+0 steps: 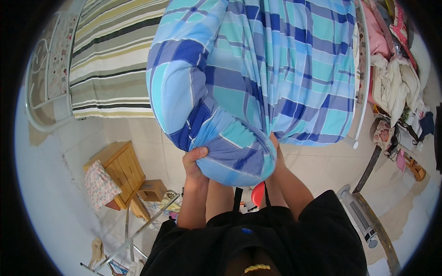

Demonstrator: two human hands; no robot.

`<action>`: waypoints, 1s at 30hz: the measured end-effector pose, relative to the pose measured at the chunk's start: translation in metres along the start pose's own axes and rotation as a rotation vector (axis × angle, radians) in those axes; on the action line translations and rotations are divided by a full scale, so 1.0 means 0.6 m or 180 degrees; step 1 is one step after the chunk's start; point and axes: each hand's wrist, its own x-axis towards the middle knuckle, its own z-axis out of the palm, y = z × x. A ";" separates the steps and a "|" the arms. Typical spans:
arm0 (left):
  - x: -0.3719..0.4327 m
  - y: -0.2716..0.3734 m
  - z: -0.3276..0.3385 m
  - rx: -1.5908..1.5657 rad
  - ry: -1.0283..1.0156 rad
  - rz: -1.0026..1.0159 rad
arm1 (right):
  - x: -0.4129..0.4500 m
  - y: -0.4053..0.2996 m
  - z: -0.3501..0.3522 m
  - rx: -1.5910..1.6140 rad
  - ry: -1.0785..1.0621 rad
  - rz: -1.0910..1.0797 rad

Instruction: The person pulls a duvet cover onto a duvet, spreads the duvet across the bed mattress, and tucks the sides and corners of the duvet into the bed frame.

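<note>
A blue and turquoise checked quilt [238,82] lies bunched over the bed, with its near part lifted off the edge in front of me. My left hand [197,164] grips the underside of the lifted, rounded bulge, thumb on top. At the bulge's right side, my right hand [276,148] is closed on the gathered cloth; its fingers are mostly hidden by the fabric. Folds run from this hand up across the quilt. To the left, a striped sheet [114,65] covers the bed.
White metal bed rails [362,79] stand at both ends. A wooden cabinet [126,165] and a metal folding frame [129,238] are at lower left. Clothes [397,82] are piled beyond the right rail. A tower-shaped appliance [359,214] lies at lower right, and a red round object [258,194] near my legs.
</note>
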 end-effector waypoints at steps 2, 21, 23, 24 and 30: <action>0.001 0.003 0.007 -0.0168 -0.0224 -0.0040 | 0.036 0.017 -0.021 -0.0273 0.0122 -0.0048; 0.301 0.001 -0.012 0.6548 0.0296 0.2321 | 0.213 -0.408 0.159 -0.2045 0.0453 -0.2936; 0.339 0.034 -0.032 0.6949 0.0435 0.2352 | 0.254 -0.435 0.178 -0.2392 0.0326 -0.3001; 0.357 0.046 -0.054 0.7358 0.0462 0.2325 | 0.280 -0.433 0.175 -0.2693 0.0323 -0.2964; 0.395 0.253 -0.256 0.6170 0.1325 0.1600 | 0.380 -0.437 0.190 -0.3626 0.0400 -0.2066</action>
